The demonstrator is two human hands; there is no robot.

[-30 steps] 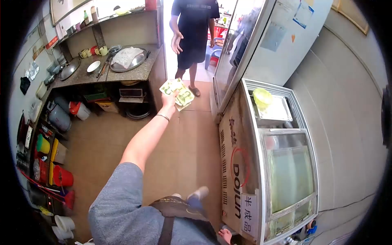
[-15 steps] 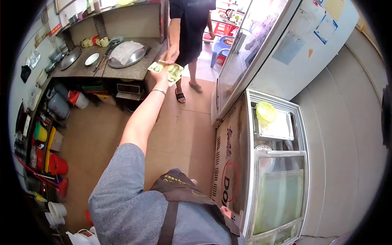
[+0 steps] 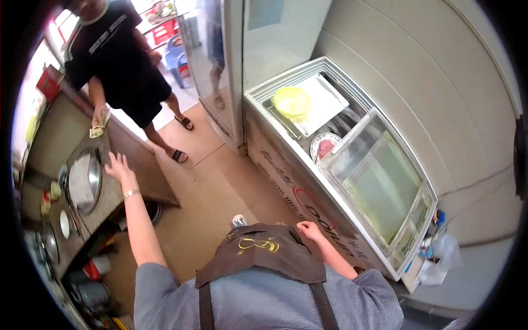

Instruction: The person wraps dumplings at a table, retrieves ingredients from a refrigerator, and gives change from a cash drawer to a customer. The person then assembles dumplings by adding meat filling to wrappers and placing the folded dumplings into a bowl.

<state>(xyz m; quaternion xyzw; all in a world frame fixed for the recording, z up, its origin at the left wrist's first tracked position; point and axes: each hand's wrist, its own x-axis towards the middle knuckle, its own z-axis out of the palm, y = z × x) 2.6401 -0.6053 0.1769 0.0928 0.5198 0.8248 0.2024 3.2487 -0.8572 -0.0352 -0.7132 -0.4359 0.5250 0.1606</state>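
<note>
One chest freezer (image 3: 275, 168) with a glass lid stands on the right. One co-worker (image 3: 121, 66) stands opposite. One counter (image 3: 100, 215) bears one round metal tray (image 3: 94, 177). In the freezer, one white rectangular tray (image 3: 324, 107) supports one yellow-green bowl (image 3: 291, 103). Two hands: the left hand (image 3: 120, 169) extends, empty, fingers spread; the right hand (image 3: 312, 231) is beside the freezer, fingers partly curled. Banknotes (image 3: 96, 132) are in the co-worker's hand (image 3: 98, 117), apart from the left hand; their count and the right hand's contents cannot be determined.
</note>
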